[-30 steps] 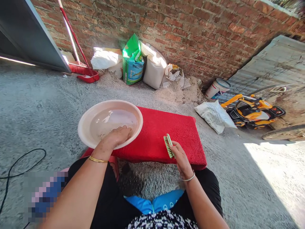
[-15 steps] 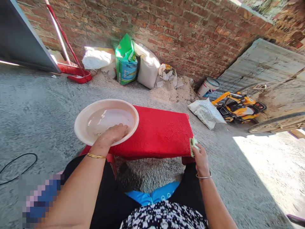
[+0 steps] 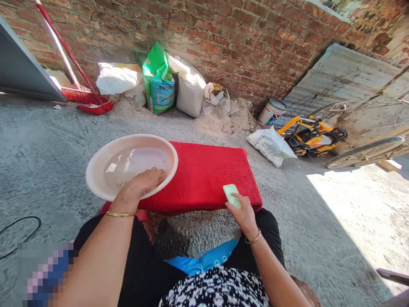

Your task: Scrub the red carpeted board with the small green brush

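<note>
Head view: the brush [image 3: 231,195] lies bristles-down on the mat [image 3: 204,177], near the mat's near edge and toward its right end. Only its pale green back shows. Its long axis runs from the near edge toward the far one, leaning a little left at the far end, so its free tip points toward the brick wall [image 3: 243,38]. The right hand [image 3: 243,213] is closed on the brush's near end, fingers over the top.

The red mat is a long rectangle, stretched left to right on the concrete floor [image 3: 47,140]. A basin [image 3: 96,170] with shallow water sits on the mat's left end and overhangs that edge. The left hand [image 3: 140,184] rests over the basin's near rim with its fingers loosely curled and dipped inside; they grip nothing that can be seen.

Past the mat's far edge, sacks [image 3: 188,87] and a green bag [image 3: 158,81] lean on the wall in a spill of sand. A broom [image 3: 91,102] stands off the far left corner. A bucket [image 3: 271,112], a flat sack [image 3: 270,147] and a yellow toy digger [image 3: 311,134] lie beyond the right end. A black cable [image 3: 19,230] curls on the floor at the left.
</note>
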Motion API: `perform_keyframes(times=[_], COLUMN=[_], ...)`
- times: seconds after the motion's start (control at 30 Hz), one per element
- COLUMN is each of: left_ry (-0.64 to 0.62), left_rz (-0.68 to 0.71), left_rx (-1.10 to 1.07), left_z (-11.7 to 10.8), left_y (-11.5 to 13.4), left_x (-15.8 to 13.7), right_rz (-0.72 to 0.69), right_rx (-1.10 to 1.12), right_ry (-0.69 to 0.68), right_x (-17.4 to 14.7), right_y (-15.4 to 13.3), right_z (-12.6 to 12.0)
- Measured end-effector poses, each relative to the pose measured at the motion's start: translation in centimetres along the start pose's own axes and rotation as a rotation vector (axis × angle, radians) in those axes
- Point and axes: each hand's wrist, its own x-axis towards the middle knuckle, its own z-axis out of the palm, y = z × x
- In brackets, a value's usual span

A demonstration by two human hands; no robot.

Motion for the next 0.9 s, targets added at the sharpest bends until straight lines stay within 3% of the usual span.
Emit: perform_keyframes(times=[0.1,0.2,0.3,0.4,0.5,0.57,0.67,0.77,0.83,0.9], left_ry=[-0.031,-0.035,-0.044,-0.065,-0.072,-0.082,-0.087,-0.088,-0.085,-0.079], left_rz=[0.022,0.005,-0.004,0.005,0.002,-0.004,0.012,0.009,0.005,0.01], left_rx=[-0.012,-0.039,-0.048,-0.067,-0.069,-0.057,-0.039,-0.034,-0.035,-0.033], left_z=[0.1,0.2,0.3,0.1,-0.6,-1.0,-1.2,-0.9,-0.6,-0.3], left_y=[-0.1,-0.2,-0.4,-0.3,0.3,0.7,1.0,0.9,0.7,0.5], left_x=[0.0,0.2,0.2,-0.1,-0.7,-1.0,-1.3,-1.1,-0.8,-0.6], right_rz=[0.239,0.365,0.251,-0.031,-0.178,-0.107,0.132,0.299,0.306,0.201], right_rx=[-0.084,-0.154,-0.194,-0.152,-0.039,0.008,-0.025,-0.087,-0.117,-0.141], right_ry=[0.138,0.145,0.087,-0.007,-0.096,-0.048,0.111,0.147,0.117,0.067], right_x=[3.0,3.9,1.8,-1.1,-1.8,-0.3,3.5,6.2,6.0,4.4], right_y=[3.5,4.4,1.9,-1.8,-3.0,-1.7,1.4,2.8,1.7,-0.7], right_z=[-3.1,-3.8,-1.4,1.7,2.5,1.5,-1.2,-2.4,-1.7,0.2])
